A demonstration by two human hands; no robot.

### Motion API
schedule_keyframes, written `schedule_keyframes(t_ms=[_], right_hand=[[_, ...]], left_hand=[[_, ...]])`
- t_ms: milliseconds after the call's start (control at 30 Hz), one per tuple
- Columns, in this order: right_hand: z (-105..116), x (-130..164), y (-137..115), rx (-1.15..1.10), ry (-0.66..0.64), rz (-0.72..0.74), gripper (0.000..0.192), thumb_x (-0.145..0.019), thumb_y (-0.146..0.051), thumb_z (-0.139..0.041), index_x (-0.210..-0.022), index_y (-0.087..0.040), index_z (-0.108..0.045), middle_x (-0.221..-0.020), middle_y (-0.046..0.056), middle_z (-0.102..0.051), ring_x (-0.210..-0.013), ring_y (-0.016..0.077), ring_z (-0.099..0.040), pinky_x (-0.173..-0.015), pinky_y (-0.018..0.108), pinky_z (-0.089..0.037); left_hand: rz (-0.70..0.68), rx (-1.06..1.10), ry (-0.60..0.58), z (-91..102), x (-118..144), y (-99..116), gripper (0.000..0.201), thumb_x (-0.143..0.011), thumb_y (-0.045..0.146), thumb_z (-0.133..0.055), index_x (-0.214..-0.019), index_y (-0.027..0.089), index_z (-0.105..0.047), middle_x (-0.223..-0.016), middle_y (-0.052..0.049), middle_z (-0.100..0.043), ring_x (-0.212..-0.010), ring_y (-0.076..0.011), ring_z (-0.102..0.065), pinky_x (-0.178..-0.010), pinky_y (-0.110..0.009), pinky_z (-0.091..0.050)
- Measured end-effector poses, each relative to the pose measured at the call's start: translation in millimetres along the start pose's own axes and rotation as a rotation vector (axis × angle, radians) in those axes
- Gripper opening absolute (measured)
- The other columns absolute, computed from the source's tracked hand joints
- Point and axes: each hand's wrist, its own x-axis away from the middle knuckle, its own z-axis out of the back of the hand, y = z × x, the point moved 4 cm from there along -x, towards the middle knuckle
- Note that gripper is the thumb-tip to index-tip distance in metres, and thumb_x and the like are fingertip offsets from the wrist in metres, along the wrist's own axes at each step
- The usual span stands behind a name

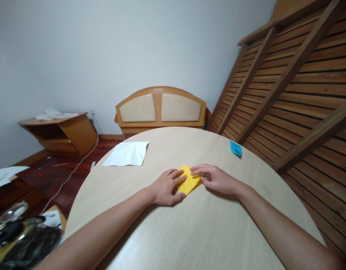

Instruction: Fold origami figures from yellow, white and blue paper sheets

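Observation:
On the round pale wooden table [218, 225] lies a piece of folded yellow paper [189, 184] with a layered, uneven lower right edge. My left hand [169, 188] rests flat on its left side, fingers spread and thumb near the bottom corner. From the right, my right hand [214, 179] has its fingers curved over the paper's upper right edge. The thumb is at the right corner, so this edge sits between thumb and fingers. Part of the paper is hidden under both hands.
A creased white sheet [126, 154] lies at the table's far left, and a small blue folded paper [235, 149] near the right edge. Beyond stand a headboard [161, 122], a slatted wooden frame [297, 86] and a low cabinet [77, 135]. A white cable [77, 166] crosses the floor.

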Motion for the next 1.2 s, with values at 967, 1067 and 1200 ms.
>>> schedule_keyframes(t_ms=[967, 1067, 1200], right_hand=[[-15, -8, 1, 0.178, 0.082, -0.073, 0.032, -0.093, -0.033, -0.058, -0.121, -0.019, -0.063, -0.103, 0.009, -0.069, -0.095, 0.0229, -0.063, -0.087, 0.038, -0.05], [-18, -8, 2, 0.202, 0.091, -0.041, 0.033, -0.093, -0.032, -0.058, -0.123, -0.02, -0.06, -0.108, 0.009, -0.068, -0.102, 0.0237, -0.061, -0.091, 0.04, -0.049], [-20, -8, 3, 0.259, 0.103, -0.038, 0.033, -0.093, -0.03, -0.058, -0.125, -0.02, -0.059, -0.118, 0.011, -0.066, -0.111, 0.0255, -0.058, -0.099, 0.044, -0.047]], left_hand=[[-0.127, 0.115, -0.017, 3.5, -3, 5, 0.062, -0.087, 0.039, -0.059, -0.141, 0.013, -0.047, -0.144, -0.015, -0.053, -0.133, -0.0332, -0.047, -0.114, -0.049, -0.036], [-0.101, 0.136, -0.002, 5.0, -2, 5, 0.07, -0.084, 0.038, -0.062, -0.146, 0.012, -0.04, -0.141, -0.017, -0.055, -0.131, -0.0328, -0.049, -0.112, -0.048, -0.039], [-0.134, 0.108, -0.01, 5.7, -1, 6, 0.056, -0.088, 0.038, -0.059, -0.139, 0.017, -0.051, -0.146, -0.016, -0.051, -0.134, -0.0318, -0.047, -0.113, -0.048, -0.036]])
